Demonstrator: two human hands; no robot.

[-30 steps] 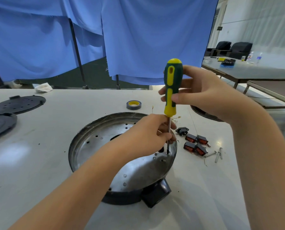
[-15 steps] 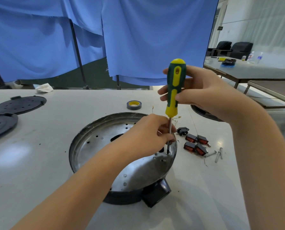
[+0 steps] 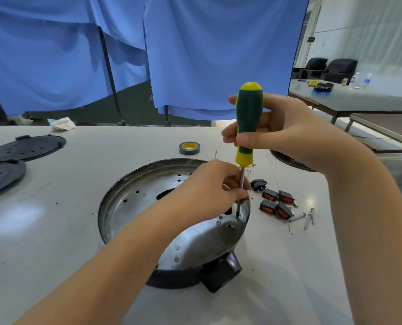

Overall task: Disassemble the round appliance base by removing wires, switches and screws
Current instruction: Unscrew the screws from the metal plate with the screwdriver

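The round appliance base (image 3: 162,207) lies on the white worktop (image 3: 66,231), near its front edge and about in the middle between left and right. It is a thin metal pan with a raised rim, and a black plastic block (image 3: 221,273) sits under its near side. I judge it stiff but rather light, so it can slide or tip on the smooth top when force comes from above. The shiny metal looks slippery, and the rim may be sharp.

The right hand (image 3: 286,134) is curled around the green and yellow handle of the screwdriver (image 3: 248,123), thumb in front, other fingers behind. The tool stands nearly upright, and its tip rests in a screw (image 3: 237,216) close to the right rim of the pan. The left hand (image 3: 209,193) pinches the bare steel shaft with the fingertips, just above the tip, to keep it straight.

A good place to hold the base seems the rim or the black block, not the flat middle. The screw is small, so it probably needs downward pressure while turning, otherwise the tip may slip out.

Toward the right edge of the worktop lie four red switches (image 3: 276,204), a black socket (image 3: 258,184) and some loose screws (image 3: 306,218). A tape roll (image 3: 189,147) sits further back.
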